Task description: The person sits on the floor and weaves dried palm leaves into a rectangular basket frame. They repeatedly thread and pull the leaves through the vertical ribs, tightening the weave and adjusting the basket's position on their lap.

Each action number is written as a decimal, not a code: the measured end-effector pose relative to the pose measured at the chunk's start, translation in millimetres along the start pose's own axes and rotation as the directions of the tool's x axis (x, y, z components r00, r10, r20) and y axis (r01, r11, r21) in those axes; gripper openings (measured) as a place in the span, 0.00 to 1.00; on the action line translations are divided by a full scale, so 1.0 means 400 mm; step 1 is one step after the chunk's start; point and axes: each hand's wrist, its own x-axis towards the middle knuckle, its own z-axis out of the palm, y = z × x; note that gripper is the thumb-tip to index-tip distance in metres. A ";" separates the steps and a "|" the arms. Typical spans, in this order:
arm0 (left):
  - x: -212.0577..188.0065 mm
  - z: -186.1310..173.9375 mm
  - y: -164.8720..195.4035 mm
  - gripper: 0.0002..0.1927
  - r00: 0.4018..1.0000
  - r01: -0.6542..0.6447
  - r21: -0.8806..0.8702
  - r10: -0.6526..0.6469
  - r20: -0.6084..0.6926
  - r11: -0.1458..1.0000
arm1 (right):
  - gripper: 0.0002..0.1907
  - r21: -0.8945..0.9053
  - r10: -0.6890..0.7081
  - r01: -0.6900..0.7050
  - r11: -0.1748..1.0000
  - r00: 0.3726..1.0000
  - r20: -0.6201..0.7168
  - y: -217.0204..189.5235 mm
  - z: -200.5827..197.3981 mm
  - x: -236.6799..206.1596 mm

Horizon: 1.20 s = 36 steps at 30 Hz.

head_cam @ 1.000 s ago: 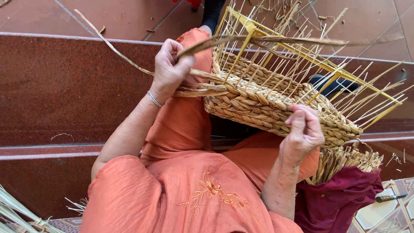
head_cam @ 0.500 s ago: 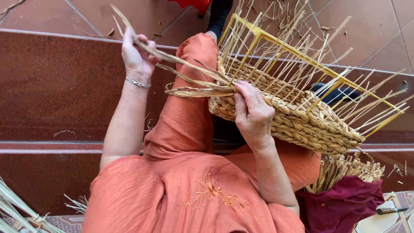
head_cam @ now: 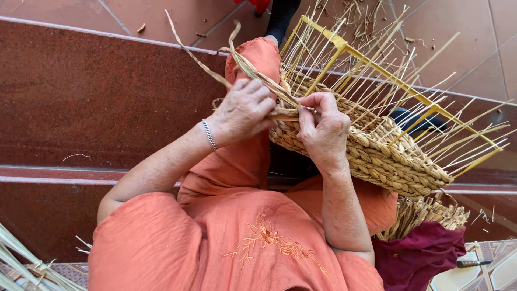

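Observation:
A half-woven straw basket [head_cam: 377, 156] lies tilted on my lap, with a yellow frame [head_cam: 344, 46] and several thin upright stakes sticking out. My left hand [head_cam: 242, 110] pinches a flat straw strand [head_cam: 253, 70] at the basket's near corner. My right hand [head_cam: 323, 129] presses on the woven rim beside it, fingers curled on the same strand. The two hands touch at the corner. A bracelet [head_cam: 209, 134] sits on my left wrist.
I sit on dark red stone steps [head_cam: 97, 97] in orange clothing. A bundle of straw [head_cam: 425, 213] rests on a maroon cloth [head_cam: 420, 253] at my right. Loose straw stalks [head_cam: 21, 264] lie at lower left. Someone's dark-sleeved leg [head_cam: 280, 19] stands above.
My left hand came down from its raised pull to the basket corner, bringing the strand taut. My right hand shifted along the rim to meet it.

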 end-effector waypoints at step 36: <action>0.158 0.073 -0.055 0.21 0.679 0.734 -0.317 -0.651 0.339 0.601 | 0.15 0.126 -0.361 0.407 0.905 0.889 -0.283 0.071 -0.492 0.064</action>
